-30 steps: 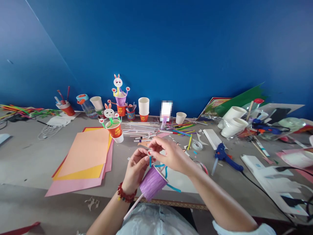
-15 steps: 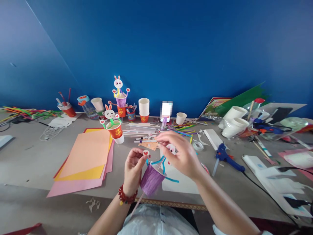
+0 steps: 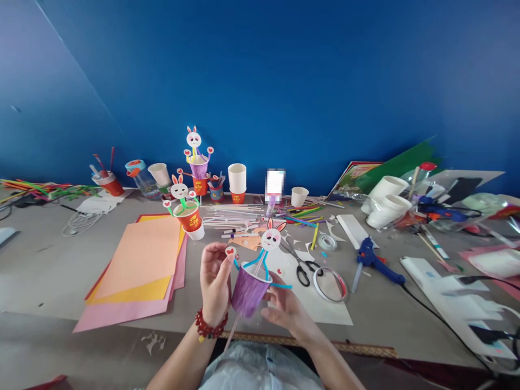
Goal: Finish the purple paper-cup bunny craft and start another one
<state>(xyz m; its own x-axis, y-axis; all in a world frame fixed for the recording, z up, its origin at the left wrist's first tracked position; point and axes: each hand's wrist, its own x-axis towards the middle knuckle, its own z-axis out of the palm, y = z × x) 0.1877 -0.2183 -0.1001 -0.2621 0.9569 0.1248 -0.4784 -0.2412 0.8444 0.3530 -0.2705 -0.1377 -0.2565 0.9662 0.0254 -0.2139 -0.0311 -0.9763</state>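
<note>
A purple-coloured paper cup is tilted between my hands, with a straw coming out below. Above its rim a white rabbit head with pink cheeks stands on blue strips. My left hand is closed, thumb and fingers pinching a round paper disc with a red heart at the end of a blue strip; its palm side lies against the cup. At the cup's right side, my right hand has its fingers apart, their tips partly hidden by the cup. Just above it, a blue strip sticks out with no disc.
Scissors and a tape roll lie on white paper at right. Beyond are a blue glue gun and a power strip. Coloured paper sheets lie left. Two finished-looking rabbit cups stand behind.
My right hand has come down from the rabbit head to the cup's right side, uncovering the head, scissors and tape roll. My left hand keeps its pinch on the heart disc.
</note>
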